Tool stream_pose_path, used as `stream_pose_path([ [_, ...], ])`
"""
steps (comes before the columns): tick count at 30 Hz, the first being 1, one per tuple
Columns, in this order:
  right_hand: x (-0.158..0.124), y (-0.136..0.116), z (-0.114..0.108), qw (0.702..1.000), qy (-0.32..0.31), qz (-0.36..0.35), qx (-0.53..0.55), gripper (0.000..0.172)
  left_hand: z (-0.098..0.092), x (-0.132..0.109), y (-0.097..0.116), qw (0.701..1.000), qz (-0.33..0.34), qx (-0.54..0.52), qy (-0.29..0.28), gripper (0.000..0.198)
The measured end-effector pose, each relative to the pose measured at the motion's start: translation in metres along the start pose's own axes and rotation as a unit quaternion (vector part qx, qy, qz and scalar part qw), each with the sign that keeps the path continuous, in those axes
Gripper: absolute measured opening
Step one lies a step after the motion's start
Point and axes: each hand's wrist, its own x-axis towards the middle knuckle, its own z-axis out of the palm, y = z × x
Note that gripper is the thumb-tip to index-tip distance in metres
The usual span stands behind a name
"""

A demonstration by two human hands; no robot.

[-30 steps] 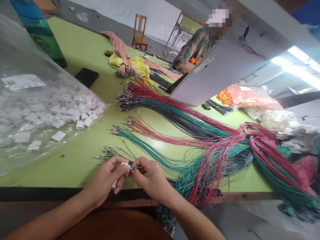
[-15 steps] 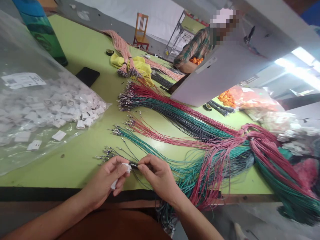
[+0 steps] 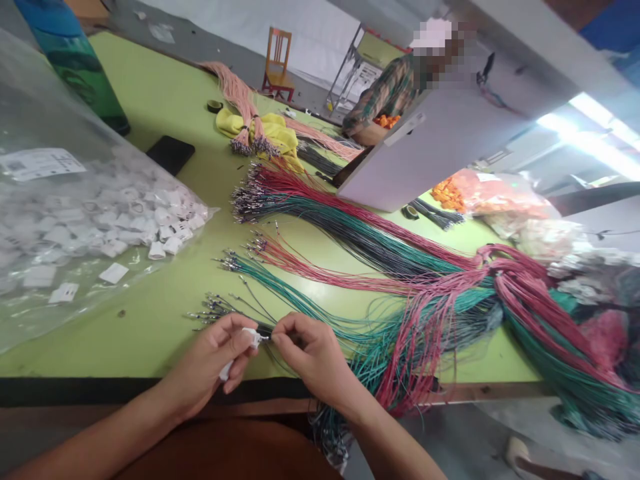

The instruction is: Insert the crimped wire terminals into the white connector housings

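At the near edge of the green table (image 3: 165, 100), my left hand (image 3: 210, 363) pinches a small white plastic connector (image 3: 250, 335). My right hand (image 3: 310, 357) pinches a thin dark wire (image 3: 267, 331) whose end meets the connector. Both hands are closed. Just beyond them lie loose black wires with metal terminals (image 3: 210, 308). Fanned rows of green wires (image 3: 280, 280) and red wires (image 3: 320, 267) spread to the right.
A clear bag of white connectors (image 3: 75, 220) fills the left. A black phone (image 3: 170, 153), a green bottle (image 3: 70, 60), pink wire bundles (image 3: 240, 100) on a yellow cloth and a grey panel (image 3: 430, 153) lie farther back. Another person sits behind the panel.
My right hand has shifted slightly left toward the connector, bringing the wire end up to it. My left hand has barely moved.
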Motion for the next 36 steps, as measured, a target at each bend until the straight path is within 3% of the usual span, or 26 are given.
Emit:
stream_pose_path([
  [6,-0.002,0.003,0.011,0.999,0.015,-0.045,-0.003,0.012,-0.001,0.002,0.000,1.000,-0.001,0.003,0.001,0.034],
  [15,-0.004,0.000,0.015,1.000,-0.011,-0.009,-0.021,0.017,0.000,0.003,-0.004,0.999,0.008,0.029,0.010,0.033],
  [20,0.004,0.005,-0.004,0.998,-0.060,-0.025,0.005,0.018,0.002,0.002,-0.003,1.000,0.004,0.030,0.008,0.035],
  [23,0.023,0.024,-0.032,0.990,0.049,-0.070,-0.111,0.018,0.004,0.001,0.000,1.000,-0.002,0.019,0.014,0.037],
  [25,0.037,0.042,-0.049,0.951,0.120,-0.073,-0.277,0.016,0.005,0.001,0.000,1.000,-0.007,0.017,0.020,0.037],
  [28,0.051,0.065,-0.061,0.882,0.117,-0.071,-0.451,0.016,0.005,0.001,-0.001,0.999,-0.014,0.020,0.023,0.038],
  [32,0.053,0.076,-0.069,0.875,0.133,-0.086,-0.458,0.016,0.004,0.002,-0.002,0.999,-0.017,0.017,0.021,0.038],
  [36,0.045,0.064,-0.089,0.899,0.249,-0.114,-0.341,0.013,0.005,0.002,-0.001,1.000,-0.014,0.010,0.023,0.038],
])
